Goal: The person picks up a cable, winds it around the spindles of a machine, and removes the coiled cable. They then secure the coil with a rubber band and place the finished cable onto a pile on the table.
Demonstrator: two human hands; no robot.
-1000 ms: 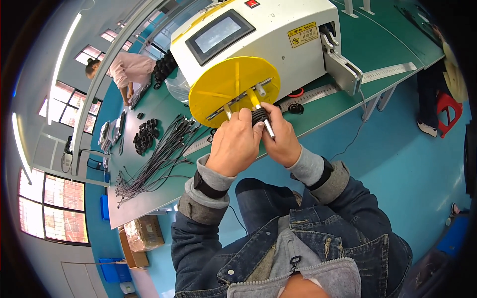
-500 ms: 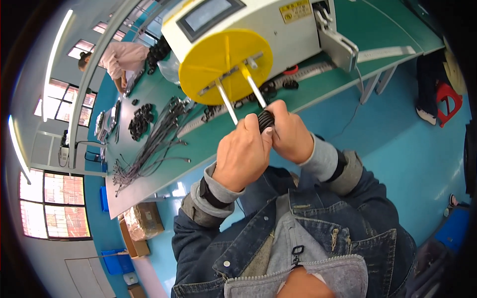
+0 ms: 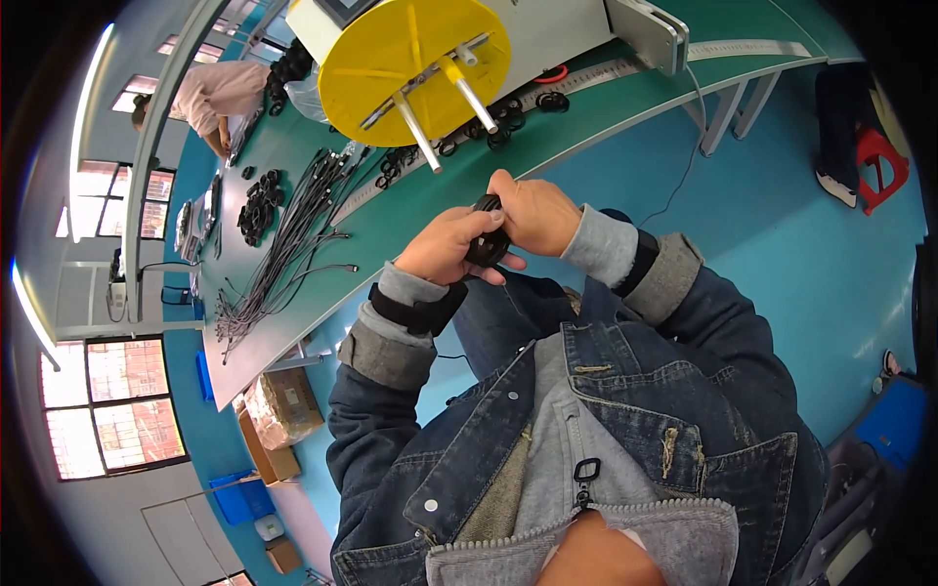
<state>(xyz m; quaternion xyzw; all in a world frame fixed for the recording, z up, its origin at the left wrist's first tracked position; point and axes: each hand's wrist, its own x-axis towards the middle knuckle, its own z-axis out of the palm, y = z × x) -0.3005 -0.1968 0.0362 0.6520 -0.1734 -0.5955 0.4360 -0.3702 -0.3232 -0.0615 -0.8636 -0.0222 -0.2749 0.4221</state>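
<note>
Between my two hands is a small coil of black cable [image 3: 488,234], held just off the table's near edge. The thumb of my left hand [image 3: 449,241] presses on the coil, with fingers under it. My right hand [image 3: 535,215] has its fingers curled round the coil's right side. Beyond my hands stands a winding machine with a yellow disc [image 3: 391,73]. Two metal pins [image 3: 418,135] stick out from the disc toward me, bare and apart from the coil.
Long dark cables [image 3: 293,244] lie bundled on the green table [image 3: 586,132], beside a heap of black coils [image 3: 260,207]. More loose coils [image 3: 553,102] lie by a metal ruler [image 3: 723,52]. A person [image 3: 220,98] works at the far left. A red stool [image 3: 882,171] stands right.
The black coil has come off the machine's pins, and both hands have drawn it back toward me. My left hand has turned, with its thumb now on top of the coil.
</note>
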